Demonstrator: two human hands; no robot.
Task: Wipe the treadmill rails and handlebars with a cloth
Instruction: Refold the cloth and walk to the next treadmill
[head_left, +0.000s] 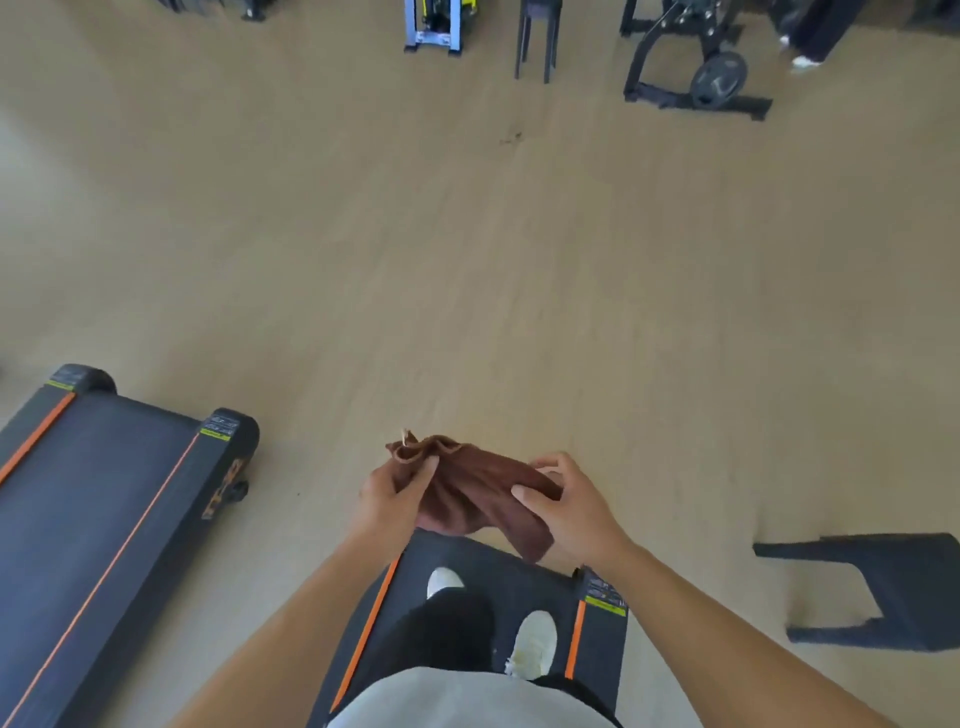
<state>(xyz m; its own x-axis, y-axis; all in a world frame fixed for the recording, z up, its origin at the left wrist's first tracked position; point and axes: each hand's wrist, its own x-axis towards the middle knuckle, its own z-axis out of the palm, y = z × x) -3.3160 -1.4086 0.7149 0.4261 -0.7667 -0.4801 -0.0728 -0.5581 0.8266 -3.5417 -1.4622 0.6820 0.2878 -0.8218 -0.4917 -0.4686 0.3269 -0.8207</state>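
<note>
Standing on the treadmill (470, 582), the person bunches the brown cloth (475, 491) between the left hand (390, 493) and right hand (563, 501), both pinching it, so a loose grip could drop it below them onto the belt.

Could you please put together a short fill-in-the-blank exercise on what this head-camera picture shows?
1. Both hands, the left hand and the right hand, hold a cloth whose colour is ____.
2. The person's white shoes stand on the belt of a ____.
3. The stripes along the second treadmill are coloured ____.
4. The weight plate is mounted on a rack whose colour is ____.

Missing words: brown; treadmill; orange; black
</note>
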